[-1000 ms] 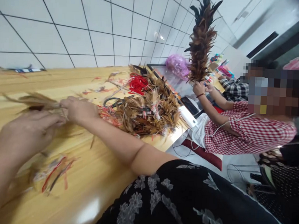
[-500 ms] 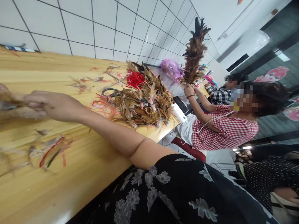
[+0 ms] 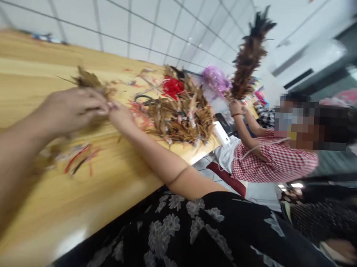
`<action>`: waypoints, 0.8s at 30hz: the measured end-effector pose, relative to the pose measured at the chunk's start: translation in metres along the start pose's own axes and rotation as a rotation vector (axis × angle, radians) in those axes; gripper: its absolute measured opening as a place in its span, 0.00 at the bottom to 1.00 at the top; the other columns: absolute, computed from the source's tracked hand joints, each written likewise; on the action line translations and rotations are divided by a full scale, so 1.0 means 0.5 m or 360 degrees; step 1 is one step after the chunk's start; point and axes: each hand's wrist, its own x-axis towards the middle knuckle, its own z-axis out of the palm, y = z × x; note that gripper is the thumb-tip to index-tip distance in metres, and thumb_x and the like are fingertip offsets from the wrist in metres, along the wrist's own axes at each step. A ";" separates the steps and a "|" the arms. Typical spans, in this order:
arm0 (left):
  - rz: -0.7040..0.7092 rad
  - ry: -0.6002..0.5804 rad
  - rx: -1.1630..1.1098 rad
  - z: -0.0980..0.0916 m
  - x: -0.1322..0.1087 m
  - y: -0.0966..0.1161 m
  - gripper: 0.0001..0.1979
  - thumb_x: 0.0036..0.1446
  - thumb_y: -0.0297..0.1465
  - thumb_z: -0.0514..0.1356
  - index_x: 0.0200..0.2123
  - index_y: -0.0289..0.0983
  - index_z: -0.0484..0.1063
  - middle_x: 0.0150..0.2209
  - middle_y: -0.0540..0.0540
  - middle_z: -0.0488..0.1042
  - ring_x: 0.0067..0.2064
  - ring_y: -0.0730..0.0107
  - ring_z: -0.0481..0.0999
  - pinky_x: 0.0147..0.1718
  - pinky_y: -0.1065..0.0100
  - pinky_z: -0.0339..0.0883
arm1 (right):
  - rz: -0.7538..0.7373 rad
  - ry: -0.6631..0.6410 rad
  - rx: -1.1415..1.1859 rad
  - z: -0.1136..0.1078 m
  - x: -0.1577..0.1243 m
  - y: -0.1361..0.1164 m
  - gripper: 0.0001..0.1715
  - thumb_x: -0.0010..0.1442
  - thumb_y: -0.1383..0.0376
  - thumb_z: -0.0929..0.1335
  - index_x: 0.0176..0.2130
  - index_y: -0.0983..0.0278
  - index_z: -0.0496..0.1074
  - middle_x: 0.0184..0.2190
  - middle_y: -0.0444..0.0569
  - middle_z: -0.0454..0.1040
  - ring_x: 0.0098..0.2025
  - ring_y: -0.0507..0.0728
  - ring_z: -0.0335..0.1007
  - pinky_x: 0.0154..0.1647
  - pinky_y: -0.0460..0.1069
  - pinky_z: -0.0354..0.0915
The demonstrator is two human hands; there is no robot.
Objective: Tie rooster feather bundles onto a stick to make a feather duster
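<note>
Single camera, worn on the head

The one view looks forward and down from the wearer's head, black flowered clothing (image 3: 187, 241) showing close up along the bottom. It faces across the table (image 3: 109, 189) to the tiled wall (image 3: 142, 24), with the left hand (image 3: 75, 109) and right hand (image 3: 121, 115) near, left of centre. Its wide field reaches right to a co-worker (image 3: 275, 162), farther off and steeply tilted.

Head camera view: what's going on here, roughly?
The wearer's left hand and right hand meet at a small bunch of brown feathers above the wooden table; blur hides each hand's exact grip. A larger feather pile lies on it, with red strands at its edge. To the right, a co-worker holds up a tall feathered piece.
</note>
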 end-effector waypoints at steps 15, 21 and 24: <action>-0.0532 -0.0009 0.0033 -0.068 -0.014 -0.005 0.12 0.65 0.28 0.57 0.37 0.33 0.81 0.39 0.45 0.79 0.44 0.64 0.72 0.51 0.64 0.67 | -0.0711 -0.0376 -0.0587 0.005 -0.056 -0.055 0.14 0.70 0.70 0.61 0.32 0.61 0.68 0.38 0.48 0.74 0.42 0.57 0.70 0.49 0.51 0.66; -0.0662 0.0354 -0.0797 -0.033 -0.026 -0.039 0.10 0.58 0.37 0.65 0.35 0.36 0.78 0.34 0.50 0.79 0.40 0.66 0.73 0.46 0.66 0.69 | -0.0050 -0.0417 0.1146 -0.018 -0.040 -0.061 0.21 0.72 0.75 0.58 0.27 0.62 0.58 0.27 0.39 0.64 0.23 0.46 0.49 0.26 0.42 0.47; -0.0438 0.0486 -0.1069 -0.021 -0.011 -0.014 0.16 0.56 0.46 0.68 0.31 0.39 0.76 0.39 0.47 0.80 0.42 0.65 0.75 0.48 0.62 0.70 | 0.0188 -0.0571 0.1586 -0.033 -0.043 -0.065 0.20 0.70 0.79 0.58 0.27 0.64 0.60 0.27 0.39 0.65 0.23 0.44 0.54 0.26 0.40 0.51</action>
